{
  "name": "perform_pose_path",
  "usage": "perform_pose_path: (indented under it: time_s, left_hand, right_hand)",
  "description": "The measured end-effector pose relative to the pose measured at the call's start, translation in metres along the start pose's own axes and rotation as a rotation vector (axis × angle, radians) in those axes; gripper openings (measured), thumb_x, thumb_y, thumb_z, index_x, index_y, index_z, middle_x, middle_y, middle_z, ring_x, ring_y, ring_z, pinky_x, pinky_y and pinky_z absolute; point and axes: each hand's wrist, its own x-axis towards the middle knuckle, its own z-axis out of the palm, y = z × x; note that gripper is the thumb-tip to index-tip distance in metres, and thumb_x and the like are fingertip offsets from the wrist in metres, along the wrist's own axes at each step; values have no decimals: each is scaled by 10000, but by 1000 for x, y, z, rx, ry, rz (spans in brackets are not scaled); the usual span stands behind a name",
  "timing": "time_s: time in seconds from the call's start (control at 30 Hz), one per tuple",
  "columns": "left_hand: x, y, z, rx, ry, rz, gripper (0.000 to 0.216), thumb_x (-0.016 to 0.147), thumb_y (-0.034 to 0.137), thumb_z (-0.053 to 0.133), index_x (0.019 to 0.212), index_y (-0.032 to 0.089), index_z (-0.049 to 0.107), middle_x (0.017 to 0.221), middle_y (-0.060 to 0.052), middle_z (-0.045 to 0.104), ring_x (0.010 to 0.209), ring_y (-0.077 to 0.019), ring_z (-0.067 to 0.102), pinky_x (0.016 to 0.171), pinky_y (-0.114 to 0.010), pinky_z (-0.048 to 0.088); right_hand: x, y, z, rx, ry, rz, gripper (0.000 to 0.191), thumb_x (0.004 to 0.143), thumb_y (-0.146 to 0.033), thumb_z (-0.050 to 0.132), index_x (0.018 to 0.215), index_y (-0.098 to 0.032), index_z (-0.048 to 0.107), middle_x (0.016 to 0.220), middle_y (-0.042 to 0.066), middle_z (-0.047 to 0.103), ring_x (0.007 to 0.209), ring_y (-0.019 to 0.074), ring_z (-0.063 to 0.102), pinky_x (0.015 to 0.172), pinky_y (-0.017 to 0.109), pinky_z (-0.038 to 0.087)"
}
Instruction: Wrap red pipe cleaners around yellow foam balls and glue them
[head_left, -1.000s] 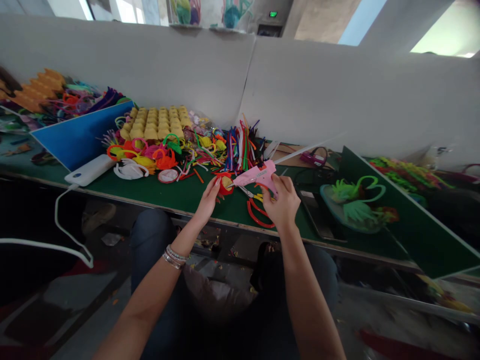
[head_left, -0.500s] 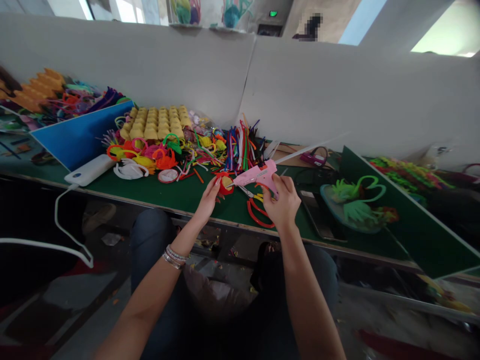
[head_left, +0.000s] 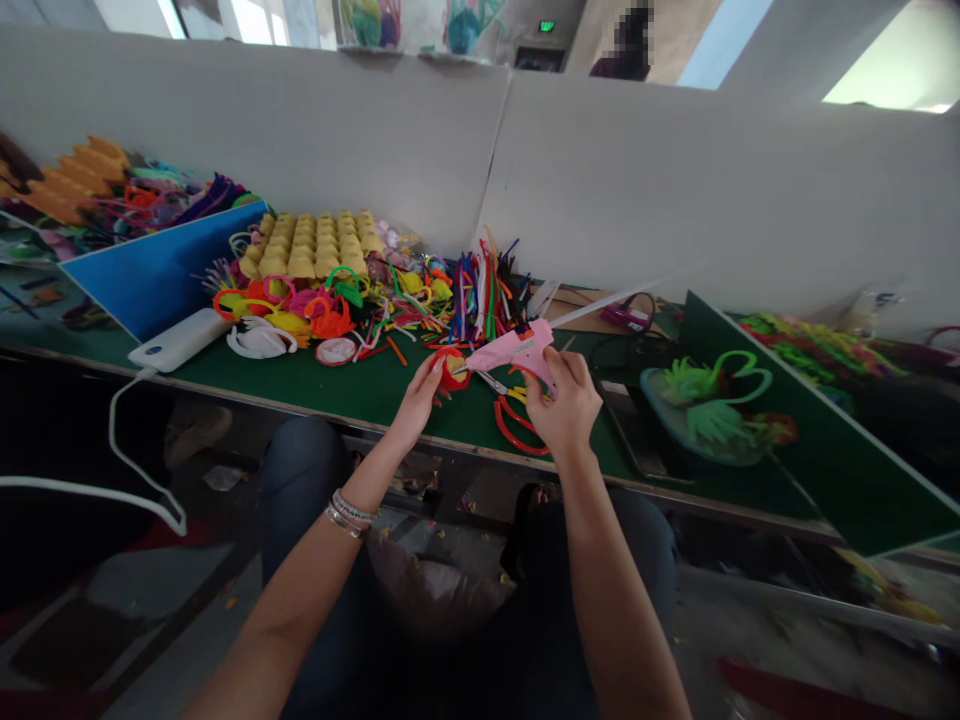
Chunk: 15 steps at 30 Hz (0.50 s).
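The little red-and-yellow pipe-cleaner piece [head_left: 452,367] sits pinched in the left hand [head_left: 417,396] just above the green table [head_left: 360,385], with the nozzle of a pink hot glue gun [head_left: 514,350] right on it and the right hand [head_left: 564,405] wrapped tight around the gun's handle. Basically nothing has moved since a second ago, just the gun tilted a hair. Red loops [head_left: 514,428] lie under the right hand, a white power bank [head_left: 180,339] sits off left, and its logo is too small to read.

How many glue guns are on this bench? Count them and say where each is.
1. The pink glue gun is gripped in the right hand, its nozzle at the red and yellow piece held by the left hand. Clutter may hide others.
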Motion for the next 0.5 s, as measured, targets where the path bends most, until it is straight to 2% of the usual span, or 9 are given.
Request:
perform_pose_path:
  time_s: [0.5]
  left_hand:
    - [2,6,-1,-155,30,-47,526,829,515,485,1244,192,471,834,-30,616,566,-70,516,487,-177,358]
  right_hand:
    - [1,0,-1,-14,29,-36,261,788,-293,538,1023,-197,599,886,70,592,788,194,609,638,277,500]
